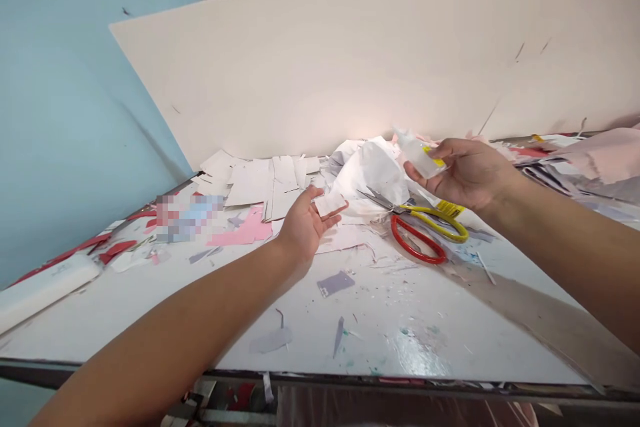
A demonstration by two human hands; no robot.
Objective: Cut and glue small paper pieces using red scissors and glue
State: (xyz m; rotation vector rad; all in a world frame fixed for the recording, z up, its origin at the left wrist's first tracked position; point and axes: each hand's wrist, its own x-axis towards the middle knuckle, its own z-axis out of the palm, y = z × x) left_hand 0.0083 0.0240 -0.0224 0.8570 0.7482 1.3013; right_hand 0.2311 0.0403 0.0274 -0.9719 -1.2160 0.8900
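Note:
In the middle of the head view my left hand (306, 220) is turned partly palm up. A small white rectangular piece (330, 203) rests against its fingers, held by the thumb side. Farther right, my right hand (463, 170) pinches a small translucent whitish piece with yellow print (423, 159), raised above the table. Whether that piece is a bag or a strip of film I cannot tell. Between and below the hands lie scissors (395, 207), blades apart, with one yellow and one red handle. Crumpled white sheet material (373, 170) lies behind them.
White card pieces (250, 180) and a pink scrap (245, 230) lie left on the white table (200, 320). A grey scrap (336, 283) is near the front. A pale board (350, 67) stands along the back. Pinkish material (595, 153) is piled at right.

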